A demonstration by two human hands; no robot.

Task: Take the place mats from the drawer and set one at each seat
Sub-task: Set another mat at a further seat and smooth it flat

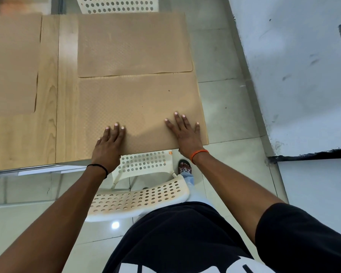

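Note:
A tan textured place mat lies flat on the near right corner of the light wooden table. My left hand rests palm down on its near left part, fingers spread. My right hand lies flat on its near right part, close to the table's right edge. Neither hand grips anything. A second tan mat lies just beyond it at the far seat. A third mat covers the table's left part, cut off by the frame.
A white perforated plastic chair stands between me and the table, its seat tucked under the near edge. Another white chair stands at the far side. Grey floor tiles run along the right, beside a scuffed white wall.

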